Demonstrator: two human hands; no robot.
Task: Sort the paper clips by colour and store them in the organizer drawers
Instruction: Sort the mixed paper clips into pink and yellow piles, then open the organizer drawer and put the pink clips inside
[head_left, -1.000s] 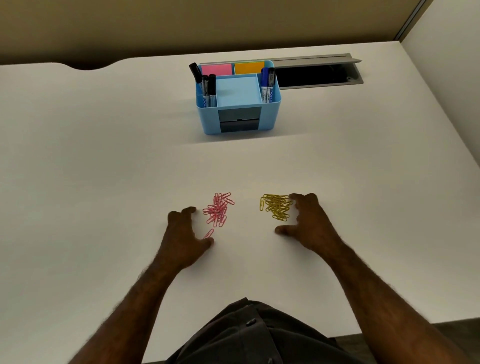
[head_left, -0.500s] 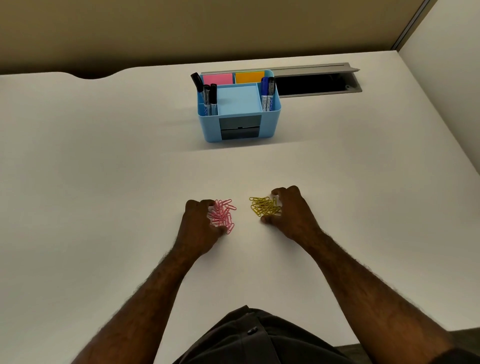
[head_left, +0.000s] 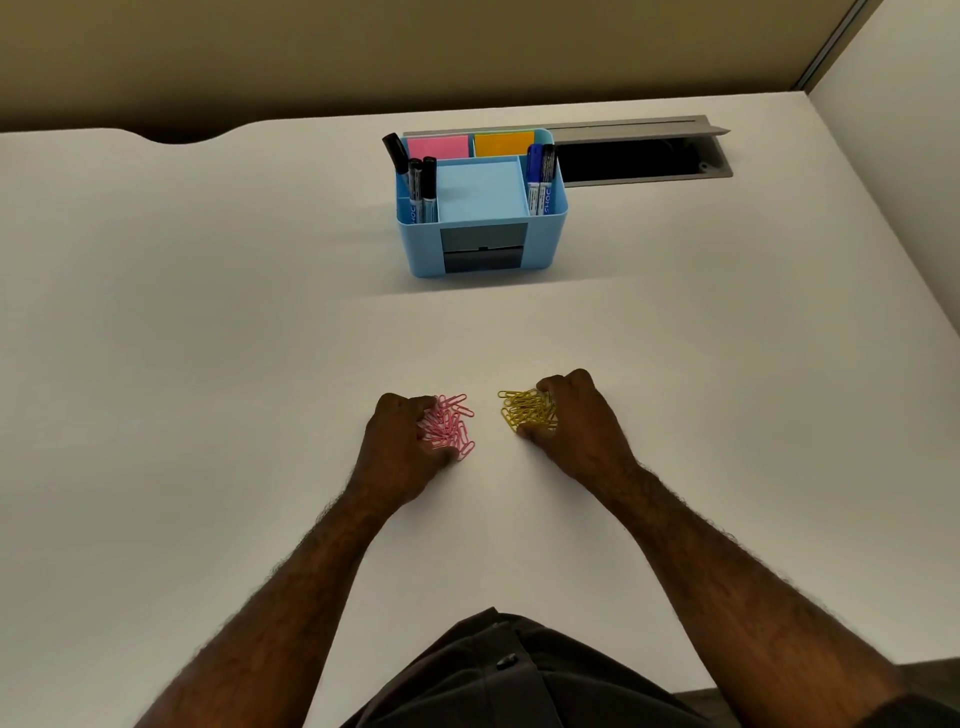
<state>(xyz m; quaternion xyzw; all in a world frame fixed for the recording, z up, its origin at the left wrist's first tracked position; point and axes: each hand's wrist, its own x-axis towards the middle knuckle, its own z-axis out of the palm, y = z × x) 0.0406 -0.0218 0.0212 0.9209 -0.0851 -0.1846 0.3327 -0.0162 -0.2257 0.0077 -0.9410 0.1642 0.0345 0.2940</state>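
A pile of pink paper clips (head_left: 453, 425) lies on the white desk (head_left: 208, 364), and a pile of yellow paper clips (head_left: 525, 409) lies just to its right. My left hand (head_left: 400, 447) curls around the left side of the pink pile, fingers closing on the clips. My right hand (head_left: 579, 423) curls around the right side of the yellow pile in the same way. Both piles still rest on the desk. A light blue desk organizer (head_left: 482, 208) stands farther back, with two grey drawers (head_left: 483, 248) in its front, both pushed in.
The organizer holds black markers (head_left: 418, 184) on the left, blue markers (head_left: 540, 179) on the right, and pink, orange and blue note pads. Behind it an open grey cable hatch (head_left: 639, 156) is set in the desk. A partition wall rises beyond.
Both hands have moved inward and curled their fingers, raking the scattered clips into tighter piles. A stray pink clip near my left thumb has been gathered in.
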